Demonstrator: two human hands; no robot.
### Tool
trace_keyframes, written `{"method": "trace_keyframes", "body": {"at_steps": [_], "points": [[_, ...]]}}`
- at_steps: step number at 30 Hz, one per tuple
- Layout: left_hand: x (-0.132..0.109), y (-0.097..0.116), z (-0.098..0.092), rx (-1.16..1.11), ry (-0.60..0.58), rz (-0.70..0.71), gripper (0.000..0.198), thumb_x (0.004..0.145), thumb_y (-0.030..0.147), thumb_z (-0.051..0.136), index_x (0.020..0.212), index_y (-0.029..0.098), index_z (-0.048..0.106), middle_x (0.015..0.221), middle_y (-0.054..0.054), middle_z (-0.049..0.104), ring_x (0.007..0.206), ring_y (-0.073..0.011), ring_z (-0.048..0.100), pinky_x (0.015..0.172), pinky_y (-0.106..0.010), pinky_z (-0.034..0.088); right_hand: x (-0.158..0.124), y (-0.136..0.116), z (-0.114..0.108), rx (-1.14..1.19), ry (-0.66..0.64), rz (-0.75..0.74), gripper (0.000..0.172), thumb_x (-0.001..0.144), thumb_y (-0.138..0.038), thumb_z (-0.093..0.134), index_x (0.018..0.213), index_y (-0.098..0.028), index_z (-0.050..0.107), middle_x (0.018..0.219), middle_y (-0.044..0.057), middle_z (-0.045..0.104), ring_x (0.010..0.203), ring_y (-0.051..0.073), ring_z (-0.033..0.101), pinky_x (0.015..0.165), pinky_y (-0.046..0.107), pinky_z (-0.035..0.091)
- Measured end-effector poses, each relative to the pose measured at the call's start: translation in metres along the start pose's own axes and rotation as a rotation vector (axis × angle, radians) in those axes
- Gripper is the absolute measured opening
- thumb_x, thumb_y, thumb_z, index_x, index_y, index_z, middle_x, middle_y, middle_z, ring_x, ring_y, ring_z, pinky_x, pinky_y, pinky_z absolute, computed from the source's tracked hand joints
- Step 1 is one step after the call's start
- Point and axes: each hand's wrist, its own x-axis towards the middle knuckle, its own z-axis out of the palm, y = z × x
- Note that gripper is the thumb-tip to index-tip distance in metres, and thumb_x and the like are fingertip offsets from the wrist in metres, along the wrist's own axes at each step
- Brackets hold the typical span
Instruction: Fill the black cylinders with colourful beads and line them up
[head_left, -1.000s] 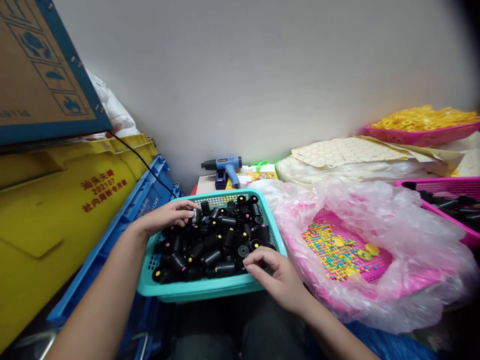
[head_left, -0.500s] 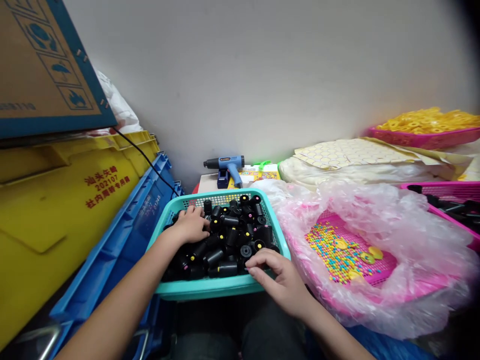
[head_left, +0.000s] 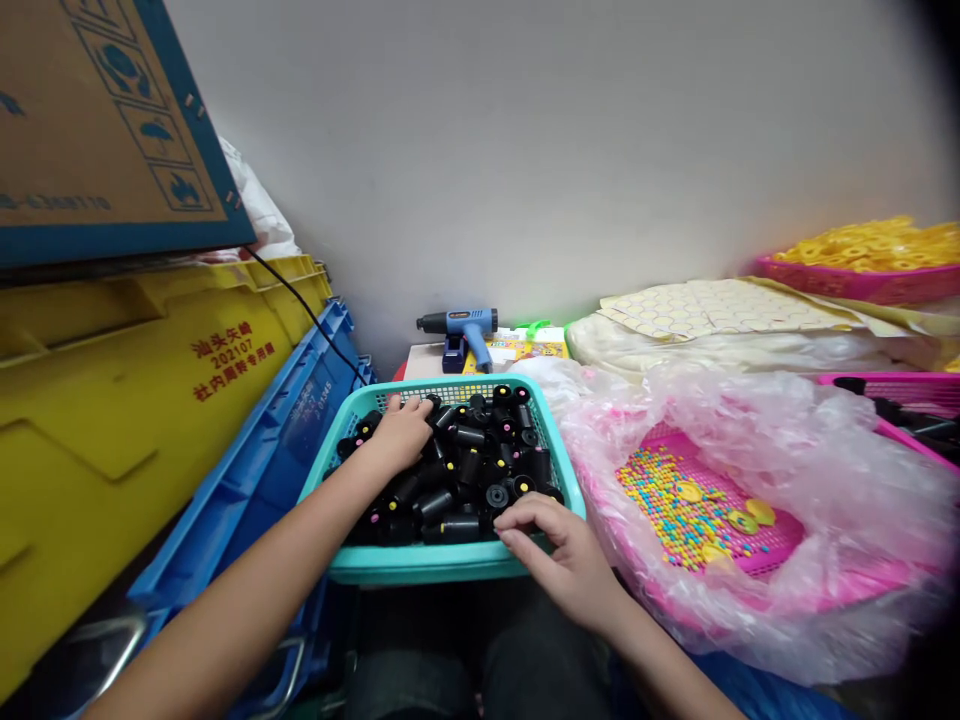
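The left hand [head_left: 401, 435] lies palm-down with its fingers spread over the far-left part of the heap, touching the black cylindrical plastic parts [head_left: 469, 467]. The right hand [head_left: 562, 552] curls its fingers at the near-right edge of the heap, just over the basket rim; whether it pinches anything cannot be told. The parts fill a teal plastic basket [head_left: 427, 565], some upright, others on their sides, many showing a yellow or pink dot on the end. A blue plastic crate [head_left: 304, 430] stands against the basket's left side. To the right, a clear plastic bag [head_left: 780, 440] lines a pink mesh tray holding coloured beads [head_left: 679, 515]. A blue hot air gun [head_left: 469, 325] sits just beyond the far rim.
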Motion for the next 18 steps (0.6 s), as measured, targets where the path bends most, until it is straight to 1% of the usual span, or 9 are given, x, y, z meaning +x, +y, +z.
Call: {"method": "trace_keyframes", "body": {"at_steps": [2, 3, 5, 6, 8, 11, 15, 16, 18], "points": [[-0.001, -0.009, -0.014, -0.108, -0.004, -0.027, 0.023, 0.06, 0.028, 0.076, 0.082, 0.022, 0.077, 0.129, -0.011, 0.054, 0.127, -0.0386, 0.036, 0.108, -0.053, 0.022, -0.001, 0.0, -0.001, 0.011, 0.0, 0.012, 0.008, 0.088, -0.02, 0.059, 0.087, -0.019, 0.067, 0.082, 0.004, 0.069, 0.078, 0.015, 0.063, 0.073, 0.026, 0.049], [-0.002, -0.014, -0.023, -0.178, -0.009, -0.049, 0.026, 0.063, 0.039, 0.073, 0.083, 0.023, 0.077, 0.125, -0.01, 0.057, 0.124, -0.0382, 0.04, 0.106, -0.052, 0.028, -0.001, 0.0, -0.001, 0.018, -0.004, 0.013, 0.008, 0.088, -0.02, 0.059, 0.087, -0.019, 0.067, 0.082, 0.004, 0.069, 0.078, 0.015, 0.064, 0.073, 0.026, 0.049], [-0.009, -0.024, -0.04, -0.341, -0.024, -0.089, 0.045, 0.075, 0.059, 0.053, 0.09, 0.023, 0.076, 0.115, -0.008, 0.065, 0.114, -0.0346, 0.052, 0.099, -0.046, 0.039, 0.0, 0.001, -0.002, 0.031, -0.013, 0.007, 0.008, 0.088, -0.02, 0.059, 0.086, -0.019, 0.067, 0.081, 0.004, 0.068, 0.077, 0.015, 0.063, 0.073, 0.026, 0.048], [-0.013, -0.027, -0.047, -0.426, -0.033, -0.103, 0.054, 0.079, 0.063, 0.043, 0.093, 0.023, 0.076, 0.11, -0.007, 0.068, 0.109, -0.0326, 0.056, 0.095, -0.042, 0.044, 0.0, 0.001, -0.002, 0.033, -0.014, -0.001, 0.008, 0.088, -0.021, 0.059, 0.085, -0.019, 0.067, 0.081, 0.003, 0.068, 0.077, 0.015, 0.063, 0.073, 0.026, 0.048], [-0.02, -0.029, -0.056, -0.575, -0.046, -0.128, 0.061, 0.08, 0.065, 0.036, 0.099, 0.022, 0.074, 0.107, -0.005, 0.072, 0.104, -0.0305, 0.061, 0.089, -0.037, 0.049, 0.001, 0.001, -0.002, 0.027, -0.011, -0.007, 0.008, 0.088, -0.021, 0.059, 0.085, -0.02, 0.067, 0.08, 0.003, 0.068, 0.077, 0.015, 0.063, 0.073, 0.027, 0.048], [-0.023, -0.024, -0.056, -0.723, -0.045, -0.18, 0.055, 0.074, 0.065, 0.049, 0.097, 0.021, 0.074, 0.108, -0.004, 0.073, 0.105, -0.0306, 0.062, 0.089, -0.035, 0.049, 0.001, 0.002, -0.001, 0.016, -0.014, -0.007, 0.008, 0.089, -0.021, 0.059, 0.086, -0.02, 0.066, 0.08, 0.003, 0.068, 0.076, 0.015, 0.062, 0.072, 0.027, 0.047], [-0.013, -0.018, -0.052, -0.841, -0.024, -0.234, 0.048, 0.069, 0.062, 0.06, 0.09, 0.021, 0.073, 0.107, -0.005, 0.073, 0.105, -0.0303, 0.062, 0.093, -0.035, 0.047, -0.001, 0.002, -0.002, 0.02, -0.029, -0.012, 0.009, 0.089, -0.021, 0.059, 0.087, -0.02, 0.067, 0.081, 0.003, 0.068, 0.077, 0.015, 0.062, 0.073, 0.027, 0.047], [-0.011, -0.017, -0.053, -0.868, -0.021, -0.239, 0.047, 0.068, 0.061, 0.063, 0.087, 0.02, 0.073, 0.103, -0.006, 0.074, 0.101, -0.0295, 0.063, 0.09, -0.035, 0.048, -0.001, 0.002, -0.002, 0.025, -0.029, -0.003, 0.009, 0.089, -0.021, 0.059, 0.086, -0.02, 0.067, 0.081, 0.003, 0.068, 0.077, 0.015, 0.062, 0.074, 0.027, 0.047], [-0.014, -0.012, -0.055, -0.906, -0.015, -0.241, 0.044, 0.067, 0.06, 0.066, 0.081, 0.019, 0.07, 0.085, -0.005, 0.073, 0.085, -0.0255, 0.065, 0.078, -0.032, 0.051, 0.0, 0.001, -0.003, 0.057, -0.011, 0.053, 0.009, 0.088, -0.023, 0.06, 0.086, -0.02, 0.068, 0.081, 0.003, 0.068, 0.077, 0.015, 0.063, 0.074, 0.028, 0.048]]}}
